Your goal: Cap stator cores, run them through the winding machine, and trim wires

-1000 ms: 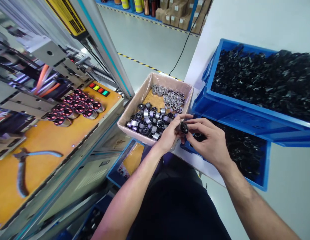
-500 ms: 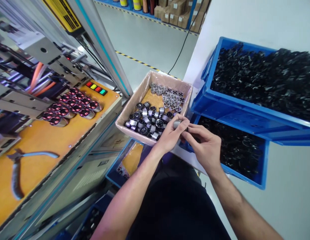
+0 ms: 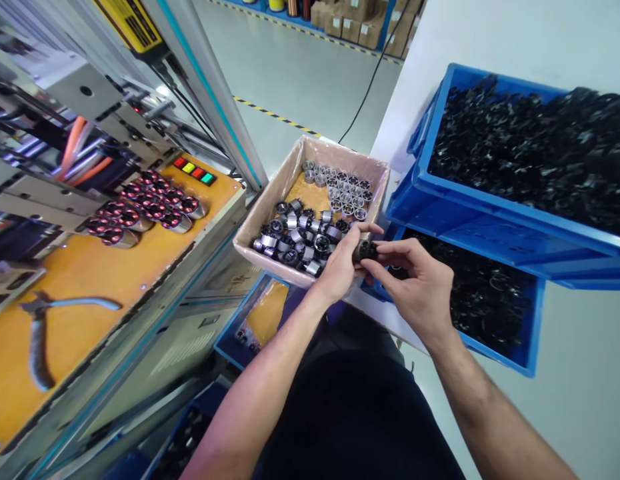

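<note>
My left hand (image 3: 341,263) is closed round a small motor stator core (image 3: 365,250), its dark slotted end facing up to the right. From the right, the thumb and fingertips of my right hand (image 3: 415,277) pinch the black plastic at the edge of that core. Just left of my hands stands a lined box (image 3: 263,262). Loose stator cores with black plastic end pieces (image 3: 300,235) lie heaped in its near part. Bare silver cores (image 3: 347,190) stand in rows at its far side.
Two blue bins, an upper one (image 3: 495,210) and a lower one (image 3: 537,320), hold black plastic parts on the right. At left, copper-wound stators (image 3: 150,200) and pliers (image 3: 39,307) rest on the machine's orange bench (image 3: 90,340). A cable (image 3: 373,80) hangs beyond the box.
The stator core has turned in my left hand, from its silver side showing to its dark end showing. My left fingers have opened somewhat, and my right hand has shifted slightly right.
</note>
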Available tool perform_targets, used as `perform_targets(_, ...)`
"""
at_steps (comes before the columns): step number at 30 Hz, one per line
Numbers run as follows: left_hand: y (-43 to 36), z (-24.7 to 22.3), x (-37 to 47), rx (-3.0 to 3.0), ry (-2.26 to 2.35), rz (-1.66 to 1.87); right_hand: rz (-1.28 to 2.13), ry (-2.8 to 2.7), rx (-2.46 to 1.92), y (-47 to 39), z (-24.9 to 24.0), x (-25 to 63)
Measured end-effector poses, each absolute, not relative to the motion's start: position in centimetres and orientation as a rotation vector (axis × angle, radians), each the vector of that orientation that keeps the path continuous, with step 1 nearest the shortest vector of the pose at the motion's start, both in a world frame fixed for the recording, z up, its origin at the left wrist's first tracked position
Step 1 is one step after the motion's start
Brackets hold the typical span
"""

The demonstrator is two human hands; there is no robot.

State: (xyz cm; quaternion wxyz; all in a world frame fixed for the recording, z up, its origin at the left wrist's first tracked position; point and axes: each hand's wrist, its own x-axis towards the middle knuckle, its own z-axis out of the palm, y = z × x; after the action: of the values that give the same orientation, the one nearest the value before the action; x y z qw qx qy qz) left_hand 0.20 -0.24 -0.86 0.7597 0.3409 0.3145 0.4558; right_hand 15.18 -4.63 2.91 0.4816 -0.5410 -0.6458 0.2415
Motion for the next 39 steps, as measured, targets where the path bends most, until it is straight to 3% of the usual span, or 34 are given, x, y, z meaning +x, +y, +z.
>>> perform_targets(15,-0.6,0.4,-0.9,0.922,0.632,0.909,0.796,-1.403,-1.264,-4.6,4.6,15.6)
perform_targets(20,0.2,0.1,-0.6,0.794,0.622,1.194,0.408,-1.685,-1.411,0.3,11.1,20.3)
perform_targets(24,0.3,0.6,-0.4,0.745,0.705,1.152,0.191,-1.972,-1.578,8.4,14.2,24.2)
perform_targets(29,0.0,0.1,-0.4,0.876,0.74,1.109,0.235,-2.31,-1.673,15.2,13.8,25.6)
perform_targets(39,-0.3,-0.2,-0.6,0.894,0.814,1.211,0.227,-2.239,-1.599,14.6,12.0,25.5)
